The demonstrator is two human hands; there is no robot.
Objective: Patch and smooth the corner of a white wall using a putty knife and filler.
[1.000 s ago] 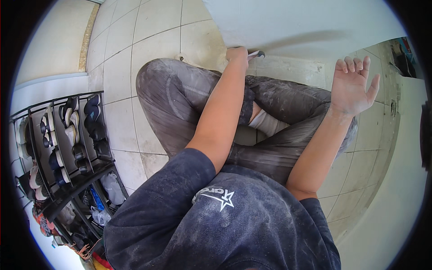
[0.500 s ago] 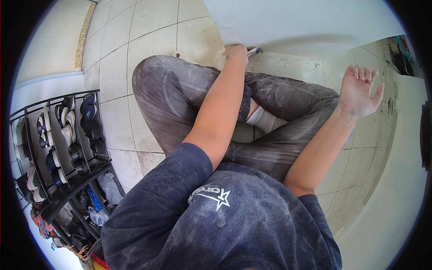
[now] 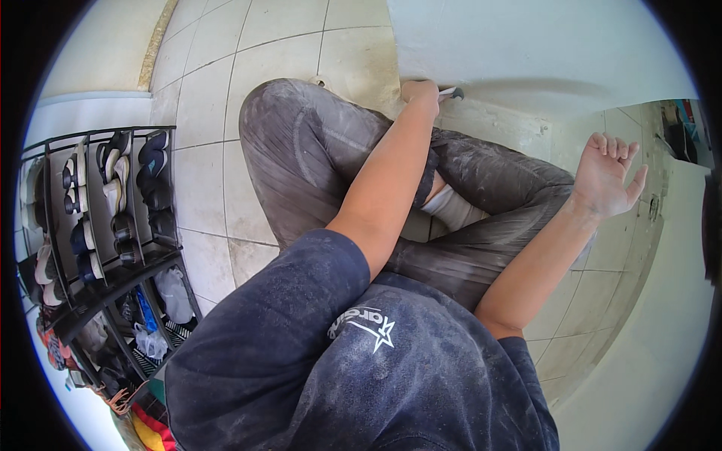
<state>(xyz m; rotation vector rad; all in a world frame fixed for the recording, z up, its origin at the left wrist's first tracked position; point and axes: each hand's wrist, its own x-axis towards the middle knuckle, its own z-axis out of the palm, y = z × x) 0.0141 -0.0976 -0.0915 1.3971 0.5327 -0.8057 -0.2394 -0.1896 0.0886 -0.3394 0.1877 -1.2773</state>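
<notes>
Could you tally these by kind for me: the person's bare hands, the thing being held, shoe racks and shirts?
Hands: 2, left hand and right hand
Held pale object with a dark end: 1
Black shoe rack: 1
Dark blue shirt: 1
Total: 5

Dusty navy short-sleeved T-shirt [image 3: 444, 376], white star print [image 3: 383, 336], dust-streaked dark grey trousers [image 3: 289, 169], pale sock [image 3: 456, 210]

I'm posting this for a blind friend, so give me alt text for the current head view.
A person in a dusty dark shirt sits cross-legged on a tiled floor, left hand holding a dark-ended tool beside a pale wall, right hand empty with fingers loosely curled. A black rack of shoes stands at the left.
</notes>
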